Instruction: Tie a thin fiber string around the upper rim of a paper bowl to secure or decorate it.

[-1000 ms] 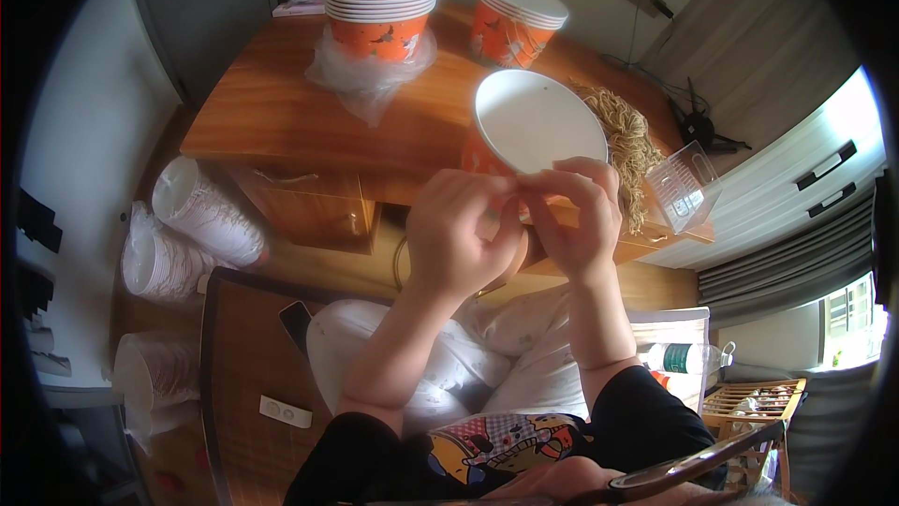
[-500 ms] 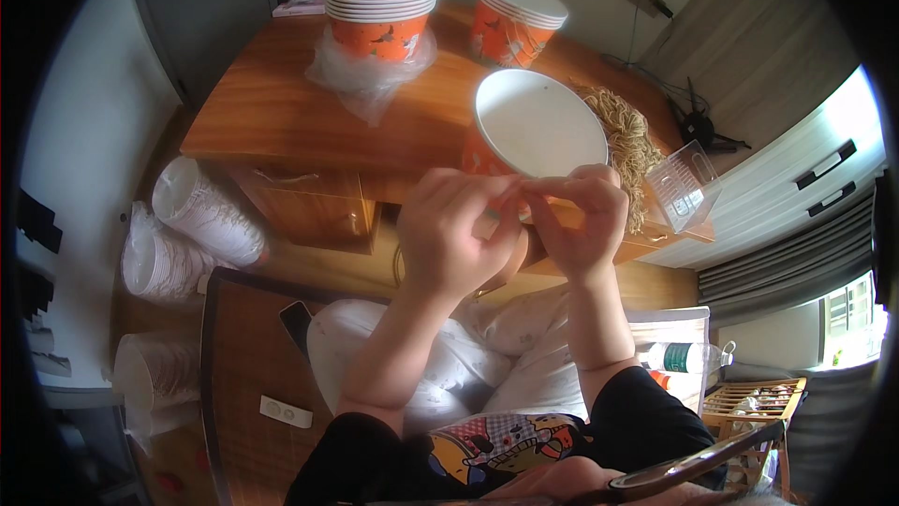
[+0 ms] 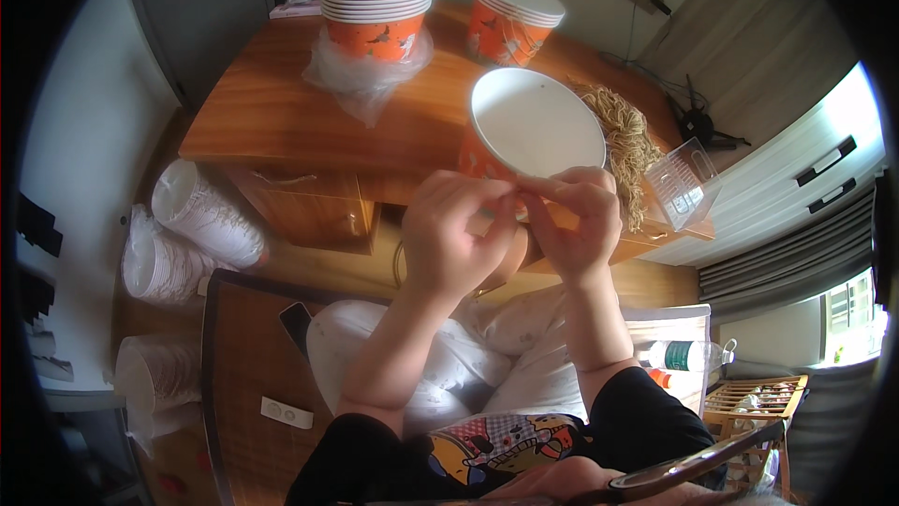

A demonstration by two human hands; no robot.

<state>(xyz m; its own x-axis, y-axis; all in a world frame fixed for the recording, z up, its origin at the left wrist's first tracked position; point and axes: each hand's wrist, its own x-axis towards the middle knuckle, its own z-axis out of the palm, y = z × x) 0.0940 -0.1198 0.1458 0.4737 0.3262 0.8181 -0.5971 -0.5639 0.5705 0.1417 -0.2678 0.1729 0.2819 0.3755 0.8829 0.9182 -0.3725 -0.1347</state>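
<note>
My left hand point(image 3: 461, 233) and my right hand point(image 3: 578, 223) meet fingertip to fingertip at the near rim of an orange paper bucket point(image 3: 538, 122) with a white inside. Both pinch with thumb and forefinger, and what lies between the fingertips is too small to make out. The bucket stands on the wooden desk, its lower front partly covered by my hands. Just right of it lies a bundle of tan cords point(image 3: 626, 136). Behind it is a short stack of orange buckets point(image 3: 510, 24) with a cord hanging over the side.
A tall bucket stack point(image 3: 379, 0) in clear plastic stands on the desk point(image 3: 253, 113) at the back left. At the desk's right end sits a clear plastic basket point(image 3: 682, 186). Wrapped white stacks point(image 3: 211, 211) lie on the floor at left. A phone point(image 3: 296, 326) lies beside my leg.
My hands have shifted very slightly, still pinched together at the bucket's rim. The rest of the scene stands as before, apart from a small shift of the view.
</note>
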